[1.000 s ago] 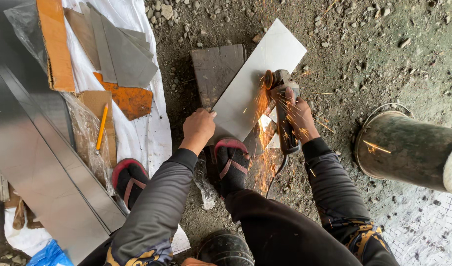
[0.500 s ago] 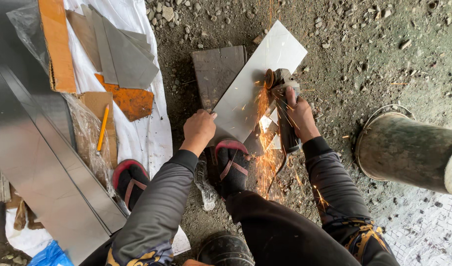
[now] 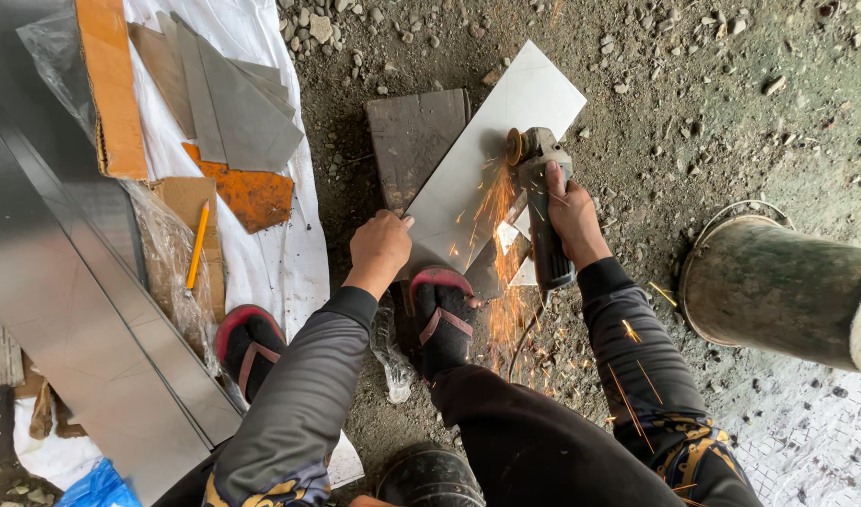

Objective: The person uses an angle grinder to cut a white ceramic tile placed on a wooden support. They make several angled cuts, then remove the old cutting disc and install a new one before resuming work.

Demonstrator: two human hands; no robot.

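1. Two bare hands are at work on one pale metal sheet (image 3: 468, 178). The right hand (image 3: 569, 214) is clenched around the body of a grey angle grinder (image 3: 541, 202), fingers wrapped over the housing. The left hand (image 3: 380, 246) is pressed down on the sheet's near left edge; fingers are curled, but whether they grip the edge or merely bear on it cannot be told.
2. The grinder's disc (image 3: 516, 147) meets the sheet at its right long edge, just beyond the right hand's fingers. Orange sparks (image 3: 494, 211) stream from that contact back toward the person.
3. The sheet's long axis runs diagonally, from its near end by the left hand up and away to its far right corner. The grinder body lies roughly along the same line, slightly steeper. The right hand is the nearer hand to the cutting point; the left hand sits well to the left of it, across the width of the sheet.
4. A sandalled foot (image 3: 442, 314) rests at the sheet's near end, between the two hands. A second sandalled foot (image 3: 247, 340) stands to the left of the sheet, well apart.
5. A dark wooden board (image 3: 407, 131) lies under the sheet's left side.
6. Left of the sheet: a white tarpaulin (image 3: 271, 253) carrying grey sheet offcuts (image 3: 233, 108), a yellow pencil (image 3: 197, 246) and long metal profiles (image 3: 64, 310).
7. Right of the sheet, well apart: a tipped cylindrical bucket (image 3: 777, 286) on gravel ground (image 3: 712, 103).
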